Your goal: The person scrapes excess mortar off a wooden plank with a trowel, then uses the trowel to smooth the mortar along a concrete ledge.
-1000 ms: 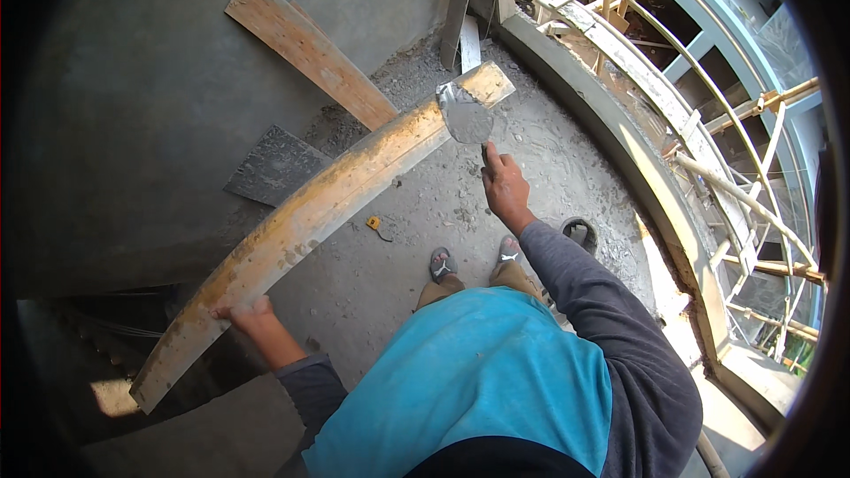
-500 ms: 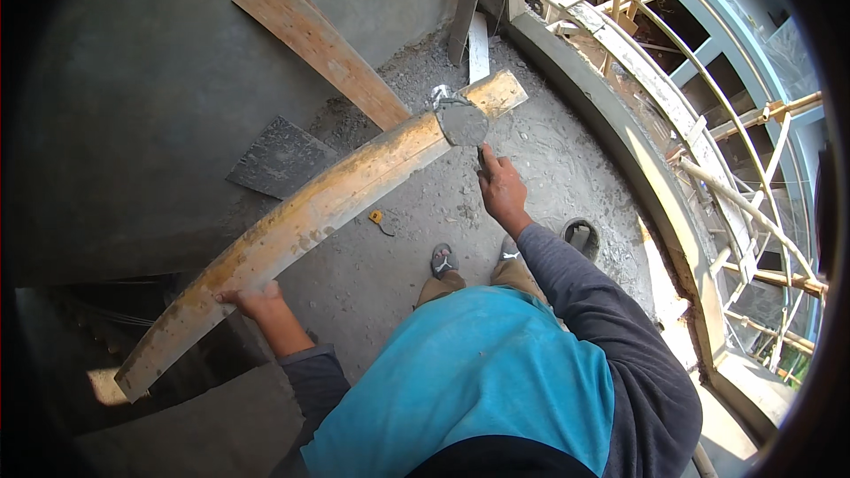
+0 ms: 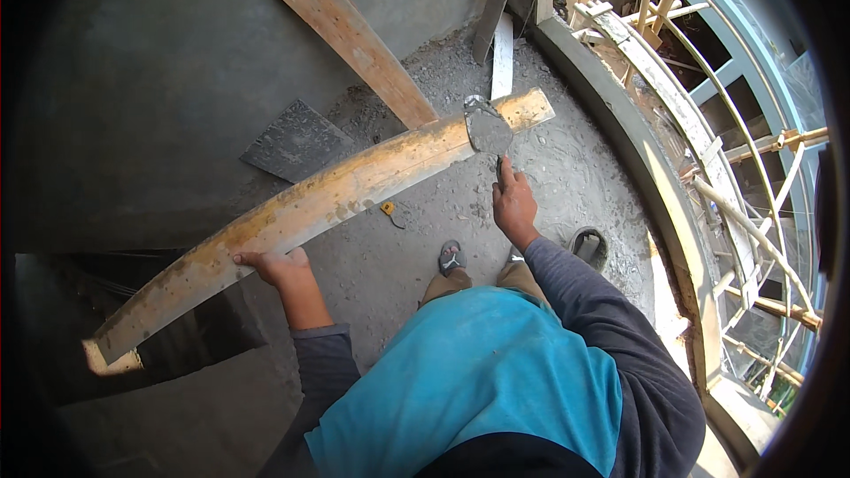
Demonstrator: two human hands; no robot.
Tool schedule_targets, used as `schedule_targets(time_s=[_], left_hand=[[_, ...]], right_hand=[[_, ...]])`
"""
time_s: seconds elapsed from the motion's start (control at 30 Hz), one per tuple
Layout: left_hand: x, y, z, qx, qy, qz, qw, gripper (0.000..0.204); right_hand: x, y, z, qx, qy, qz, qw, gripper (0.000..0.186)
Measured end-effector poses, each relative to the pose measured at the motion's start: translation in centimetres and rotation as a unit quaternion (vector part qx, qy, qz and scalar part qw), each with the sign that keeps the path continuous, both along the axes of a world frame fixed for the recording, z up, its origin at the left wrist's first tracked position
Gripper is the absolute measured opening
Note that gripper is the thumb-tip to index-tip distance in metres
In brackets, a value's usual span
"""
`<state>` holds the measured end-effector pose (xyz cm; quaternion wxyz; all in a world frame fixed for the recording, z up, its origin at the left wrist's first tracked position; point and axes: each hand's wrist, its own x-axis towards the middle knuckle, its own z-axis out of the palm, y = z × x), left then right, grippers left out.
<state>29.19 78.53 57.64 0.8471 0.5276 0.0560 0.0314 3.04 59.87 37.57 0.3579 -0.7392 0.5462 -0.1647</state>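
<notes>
A long, stained yellowish board (image 3: 354, 186) crosses the view diagonally, higher at the right end. My left hand (image 3: 282, 267) grips its lower edge toward the left end, thumb over the face. My right hand (image 3: 515, 204) is closed on the handle of a trowel (image 3: 487, 131), whose rounded blade, coated with grey mortar, lies over the board close to its right end; whether it touches is hard to tell. Below the board, a small yellow tool, possibly a tape measure (image 3: 387, 209), lies on the floor near my feet.
A wooden plank (image 3: 345, 40), a dark speckled sheet (image 3: 292, 143) and a white strip (image 3: 502, 57) sit along the grey wall. A black bucket (image 3: 587, 248) stands right of my feet. A curved concrete ledge (image 3: 611, 97) borders bamboo scaffolding (image 3: 753, 230). A dark opening (image 3: 181, 345) is at lower left.
My left hand and the board's left end have risen and the board has shifted rightward in view. The trowel, still in my right hand, has also moved rightward with it.
</notes>
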Motion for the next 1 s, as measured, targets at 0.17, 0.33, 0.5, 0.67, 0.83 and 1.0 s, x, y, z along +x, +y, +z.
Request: schedule_targets(time_s=[0.17,0.33,0.5,0.67,0.83,1.0], left_hand=[[-1.2,-1.9,-1.0,-0.008,0.000,0.000,1.000,0.083],[-2.1,-2.0,-1.1,-0.010,-0.011,0.024,1.000,0.080],[-4.7,-4.6,-3.5,0.016,0.010,0.035,0.999,0.083],[-5.3,-4.8,-5.3,0.058,-0.001,-0.012,0.998,0.081],[-4.1,-3.2,-5.3,0.065,-0.125,0.016,0.990,0.074],[-6.6,-5.4,-6.3,0.114,-0.154,-0.029,0.981,0.070]], right_hand=[[3.3,4.7,2.5,-0.019,-0.059,0.162,0.985,0.063],[1.7,2.8,0.0,0.002,-0.031,0.088,0.996,0.066],[3.6,6.9,2.4,-0.003,-0.073,0.165,0.984,0.067],[5.1,5.8,7.5,-0.008,-0.090,0.226,0.970,0.062],[4.0,-0.3,6.2,-0.079,0.023,0.124,0.989,0.031],[7.2,-0.5,6.0,-0.186,0.160,0.251,0.936,0.021]])
